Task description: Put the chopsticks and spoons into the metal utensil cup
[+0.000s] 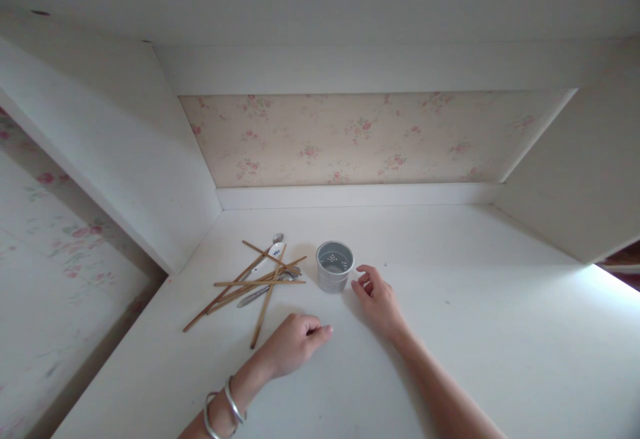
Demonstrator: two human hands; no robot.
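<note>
A grey perforated utensil holder (334, 275) stands upright on the white tabletop, and its inside shows no utensils. Just right of it is my right hand (376, 299), fingers bent and apart, thumb close to the holder's side; it grips nothing. My left hand (298, 343) rests nearer to me, curled into a loose fist with the thumb against the fingers and nothing visible in it. Several wooden chopsticks (260, 283) lie crossed in a pile left of the holder. Among them are a white ceramic spoon (275, 251), a small metal spoon (278, 237) and a larger metal spoon (253, 297).
A white back ledge (360, 195) and floral wallpaper (340, 139) close off the rear. White panels rise at the left (125, 139) and right (575, 179). An overhead shelf (370, 19) spans the top of the view.
</note>
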